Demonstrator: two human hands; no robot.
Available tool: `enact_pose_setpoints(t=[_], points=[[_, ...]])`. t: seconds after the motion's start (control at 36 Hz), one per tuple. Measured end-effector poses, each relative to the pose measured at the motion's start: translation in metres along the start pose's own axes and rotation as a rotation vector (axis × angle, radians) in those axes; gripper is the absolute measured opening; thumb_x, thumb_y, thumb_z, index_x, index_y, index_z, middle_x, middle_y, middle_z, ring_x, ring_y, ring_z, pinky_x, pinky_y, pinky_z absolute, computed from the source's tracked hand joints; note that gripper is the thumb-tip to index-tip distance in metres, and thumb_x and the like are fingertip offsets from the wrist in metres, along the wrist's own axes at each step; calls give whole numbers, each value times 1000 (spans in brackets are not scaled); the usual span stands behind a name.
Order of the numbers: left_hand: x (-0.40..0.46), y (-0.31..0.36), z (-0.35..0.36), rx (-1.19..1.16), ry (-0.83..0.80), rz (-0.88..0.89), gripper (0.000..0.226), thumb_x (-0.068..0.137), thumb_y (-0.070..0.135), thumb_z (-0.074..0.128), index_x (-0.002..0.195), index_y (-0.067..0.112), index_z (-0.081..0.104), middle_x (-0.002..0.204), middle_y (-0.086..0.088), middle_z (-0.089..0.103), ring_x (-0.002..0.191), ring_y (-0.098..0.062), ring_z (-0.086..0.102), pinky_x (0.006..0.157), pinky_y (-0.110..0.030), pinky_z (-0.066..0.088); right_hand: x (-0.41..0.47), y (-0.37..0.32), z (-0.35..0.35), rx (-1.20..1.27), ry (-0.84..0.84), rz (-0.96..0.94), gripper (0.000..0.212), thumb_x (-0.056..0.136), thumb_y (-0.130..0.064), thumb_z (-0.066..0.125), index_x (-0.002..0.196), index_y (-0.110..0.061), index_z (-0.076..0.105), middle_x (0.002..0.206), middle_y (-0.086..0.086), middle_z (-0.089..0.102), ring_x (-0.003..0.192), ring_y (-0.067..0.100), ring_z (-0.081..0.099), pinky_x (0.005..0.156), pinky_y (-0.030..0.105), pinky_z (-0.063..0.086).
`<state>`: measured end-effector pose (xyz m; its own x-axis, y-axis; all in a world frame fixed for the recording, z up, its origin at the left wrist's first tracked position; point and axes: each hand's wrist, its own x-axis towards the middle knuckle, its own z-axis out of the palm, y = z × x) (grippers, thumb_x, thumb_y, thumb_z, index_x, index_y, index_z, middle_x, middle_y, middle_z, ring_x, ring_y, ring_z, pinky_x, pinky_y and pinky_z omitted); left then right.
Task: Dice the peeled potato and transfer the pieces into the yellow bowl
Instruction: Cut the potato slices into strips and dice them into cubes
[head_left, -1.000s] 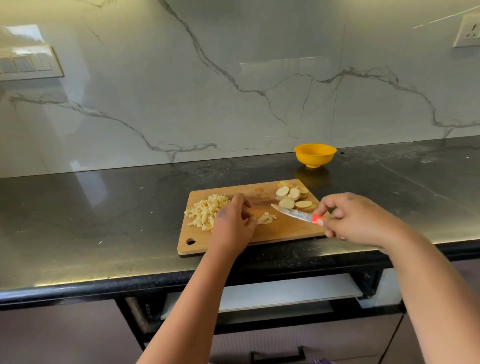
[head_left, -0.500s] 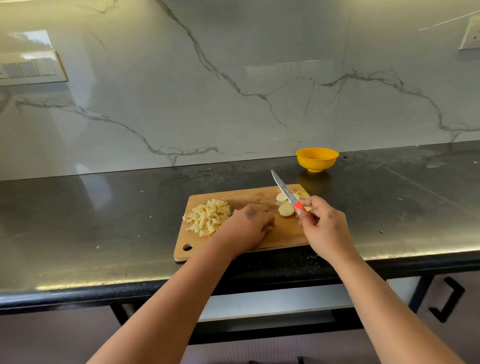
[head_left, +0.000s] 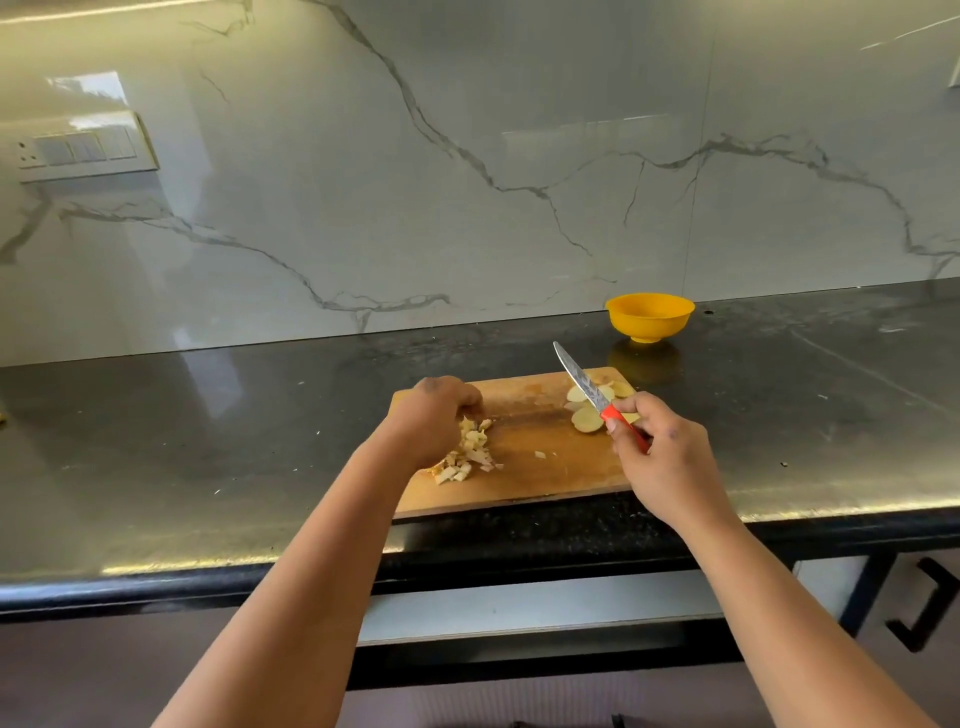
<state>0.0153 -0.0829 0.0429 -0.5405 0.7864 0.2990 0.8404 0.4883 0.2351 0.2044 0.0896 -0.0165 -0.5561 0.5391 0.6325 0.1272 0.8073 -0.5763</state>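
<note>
A wooden cutting board (head_left: 545, 473) lies near the counter's front edge. My left hand (head_left: 434, 415) sits on the board's left part, fingers curled down round a pile of diced potato (head_left: 470, 452) and hiding much of it. My right hand (head_left: 670, 467) grips the red handle of a knife (head_left: 582, 382), whose blade points up and to the left above several round potato slices (head_left: 587, 418) at the board's right end. One small stray piece (head_left: 540, 454) lies mid-board. The yellow bowl (head_left: 649, 314) stands behind the board to the right, against the wall.
The black stone counter (head_left: 208, 441) runs the full width below a marbled white wall. A switch panel (head_left: 83, 148) is on the wall at the left. Below the counter edge are a pale shelf (head_left: 519, 603) and a black cabinet handle (head_left: 924, 608).
My left hand has slid from the middle of the board to the big diced pile on the left. The right hand has turned the knife from lying sideways to pointing up.
</note>
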Motion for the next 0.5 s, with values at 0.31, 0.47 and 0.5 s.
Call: enact_pose_setpoints(t=[0.31,0.47,0.5], points=[[-13,39,36,37,-138,394,28,95,6,51,114,11,70,110,-2,67,98,-17,60,89,-33,52,0,1,1,-12,6,0,17,95,-27,60,108,-17,63,80,-3,69,61,5,59,46,12,37],[-19,27,29,313,21,232,22,90,7,46,93,9,68,96,-5,63,75,-16,51,62,-26,43,0,1,1,11,23,6,11,95,-25,60,103,-19,63,73,-4,67,56,7,56,43,13,37],[-18,27,26,330,34,204,22,90,8,45,89,8,67,96,-5,62,73,-17,51,61,-26,41,0,2,0,23,25,23,11,95,-26,61,103,-19,63,73,-4,67,58,8,57,44,12,37]])
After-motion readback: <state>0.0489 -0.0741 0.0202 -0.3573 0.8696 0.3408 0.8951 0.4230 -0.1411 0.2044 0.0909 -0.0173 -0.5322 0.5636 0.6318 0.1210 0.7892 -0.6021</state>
